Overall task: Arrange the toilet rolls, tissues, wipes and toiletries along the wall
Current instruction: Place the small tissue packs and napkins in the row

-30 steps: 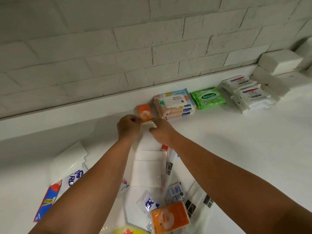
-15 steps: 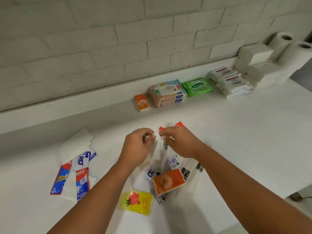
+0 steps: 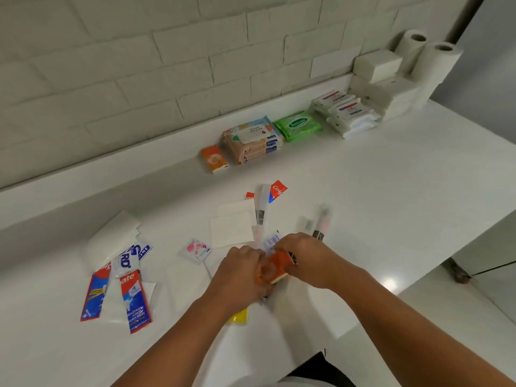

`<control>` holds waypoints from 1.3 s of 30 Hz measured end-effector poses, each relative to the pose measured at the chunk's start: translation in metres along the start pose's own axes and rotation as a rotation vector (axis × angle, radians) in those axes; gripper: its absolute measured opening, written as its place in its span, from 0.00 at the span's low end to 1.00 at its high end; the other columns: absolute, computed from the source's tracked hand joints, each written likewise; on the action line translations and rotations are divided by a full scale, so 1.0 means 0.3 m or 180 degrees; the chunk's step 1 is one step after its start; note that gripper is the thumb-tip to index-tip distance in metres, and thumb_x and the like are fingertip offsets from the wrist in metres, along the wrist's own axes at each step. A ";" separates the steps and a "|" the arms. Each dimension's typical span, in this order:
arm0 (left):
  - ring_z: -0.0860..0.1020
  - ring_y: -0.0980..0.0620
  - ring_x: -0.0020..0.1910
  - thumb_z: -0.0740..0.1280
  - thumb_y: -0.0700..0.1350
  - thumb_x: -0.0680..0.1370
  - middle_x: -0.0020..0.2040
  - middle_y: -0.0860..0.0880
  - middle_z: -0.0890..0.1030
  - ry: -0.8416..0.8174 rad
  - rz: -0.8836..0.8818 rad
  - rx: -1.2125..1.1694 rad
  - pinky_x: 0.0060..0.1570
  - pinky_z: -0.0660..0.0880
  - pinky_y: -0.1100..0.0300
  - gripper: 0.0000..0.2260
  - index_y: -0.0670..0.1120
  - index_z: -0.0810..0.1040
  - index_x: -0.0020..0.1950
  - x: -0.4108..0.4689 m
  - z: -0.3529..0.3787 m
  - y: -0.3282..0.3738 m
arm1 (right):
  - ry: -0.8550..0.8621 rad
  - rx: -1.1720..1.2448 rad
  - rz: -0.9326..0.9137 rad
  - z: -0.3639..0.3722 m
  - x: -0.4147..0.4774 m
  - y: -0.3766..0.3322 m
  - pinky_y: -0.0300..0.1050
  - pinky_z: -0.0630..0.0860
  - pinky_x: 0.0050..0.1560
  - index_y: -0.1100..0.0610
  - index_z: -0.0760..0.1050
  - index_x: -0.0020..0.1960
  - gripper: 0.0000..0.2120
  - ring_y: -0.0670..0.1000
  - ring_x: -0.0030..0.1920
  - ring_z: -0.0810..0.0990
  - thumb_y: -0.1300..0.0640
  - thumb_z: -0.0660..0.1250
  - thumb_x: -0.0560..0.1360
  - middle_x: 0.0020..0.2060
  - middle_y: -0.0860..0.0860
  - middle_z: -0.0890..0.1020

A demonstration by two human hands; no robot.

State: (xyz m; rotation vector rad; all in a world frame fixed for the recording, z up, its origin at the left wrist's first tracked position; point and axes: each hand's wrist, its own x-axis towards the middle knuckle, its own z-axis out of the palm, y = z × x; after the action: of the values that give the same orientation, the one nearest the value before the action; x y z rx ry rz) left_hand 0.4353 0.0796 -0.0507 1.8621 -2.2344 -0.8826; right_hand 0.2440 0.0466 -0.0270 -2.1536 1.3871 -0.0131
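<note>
Held thing: the orange tissue pack [image 3: 275, 268] sits low in the middle of the counter [image 3: 391, 191], between both hands and above a litter of loose sachets.
Grip: the left hand [image 3: 240, 270] curls over its 8 o'clock end and the right hand [image 3: 304, 258] over its 2 o'clock end. Both close round it, though blur hides the fingertips.
Long axis: it runs roughly from 8 o'clock to 2 o'clock.
Way to the wall: the row lies at 12 o'clock from the grip. Its open end, just beside the matching orange pack [image 3: 214, 159], lies at 11 o'clock.
Nearer hand: the left, I judge, since it sits on the open-slot side.
Row: the peach wipes stack [image 3: 252, 142] touches that orange pack, then come the green wipes [image 3: 297, 124] and, at 2 o'clock, 2 toilet rolls [image 3: 435, 65].
Open room: white napkins [image 3: 233, 229] and a red sachet [image 3: 277, 189] lie on the 12 o'clock line, and bare counter lies beyond them — a lift would clear them.
Edges: the counter drops away at 4 o'clock, well apart from that path.
</note>
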 end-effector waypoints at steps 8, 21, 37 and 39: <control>0.73 0.53 0.54 0.70 0.60 0.71 0.55 0.56 0.78 0.0108 0.0451 0.0236 0.54 0.75 0.55 0.20 0.59 0.76 0.62 0.027 -0.030 -0.004 | 0.0032 0.0060 -0.0102 0.002 0.012 0.015 0.45 0.74 0.58 0.54 0.78 0.60 0.15 0.51 0.55 0.77 0.54 0.69 0.74 0.55 0.51 0.79; 0.74 0.58 0.62 0.76 0.45 0.73 0.68 0.59 0.72 0.1095 0.0020 -0.0571 0.61 0.74 0.60 0.31 0.57 0.69 0.73 0.160 -0.213 -0.090 | 0.0267 0.1034 -0.0223 -0.105 0.236 0.034 0.28 0.68 0.44 0.51 0.80 0.59 0.10 0.36 0.38 0.76 0.55 0.63 0.81 0.43 0.39 0.79; 0.82 0.49 0.35 0.74 0.41 0.75 0.36 0.48 0.86 0.1993 -0.1289 -0.2987 0.52 0.81 0.42 0.05 0.51 0.85 0.44 0.449 -0.291 -0.150 | 0.0784 0.2727 0.0275 -0.167 0.633 -0.088 0.48 0.77 0.45 0.54 0.82 0.50 0.11 0.49 0.39 0.78 0.61 0.60 0.78 0.38 0.49 0.83; 0.83 0.45 0.36 0.73 0.42 0.74 0.35 0.49 0.85 0.2064 -0.1436 -0.2762 0.50 0.81 0.45 0.08 0.54 0.85 0.37 0.503 -0.344 -0.181 | 0.0744 0.2837 0.0344 -0.195 0.680 -0.104 0.48 0.76 0.47 0.56 0.79 0.50 0.12 0.53 0.44 0.78 0.58 0.56 0.81 0.42 0.55 0.82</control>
State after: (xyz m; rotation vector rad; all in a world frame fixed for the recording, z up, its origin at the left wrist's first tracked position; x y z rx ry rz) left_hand 0.4896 -0.1024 -0.0342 1.8091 -0.8555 -0.9020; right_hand 0.3464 -0.1417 -0.0224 -1.3527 1.2725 -0.7198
